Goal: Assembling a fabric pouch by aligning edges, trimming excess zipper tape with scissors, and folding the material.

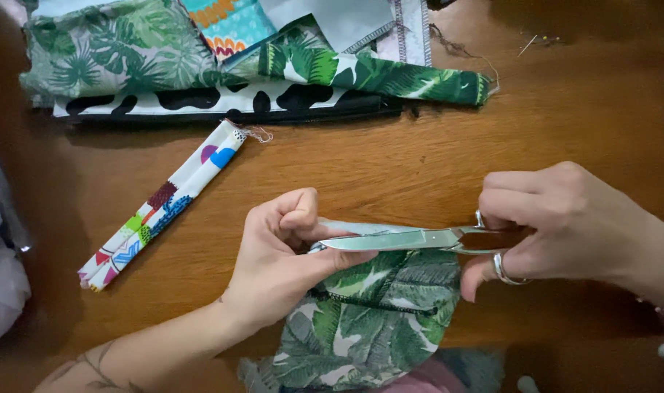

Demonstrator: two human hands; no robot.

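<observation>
My right hand [546, 222] grips the handles of silver scissors [412, 239]; my left hand [281, 255] pinches a leaf-print fabric piece [379, 313].

Item one: scissors, blades together, lying level across the top edge of the leaf-print fabric piece, tips touching my left thumb; a ring shows on my right hand. Item two: the leaf-print piece, green and white, with a dark zip line across it, on the near edge of the brown wooden worktop [390, 167], held down under my closed left fingers. Item three: a folded strip of white patterned cloth [161, 207], lying aslant to the left, well apart from both hands. Item four: a heap of printed fabrics [201, 58] along the far edge, leaf, black-blotch and orange-teal prints.
</observation>
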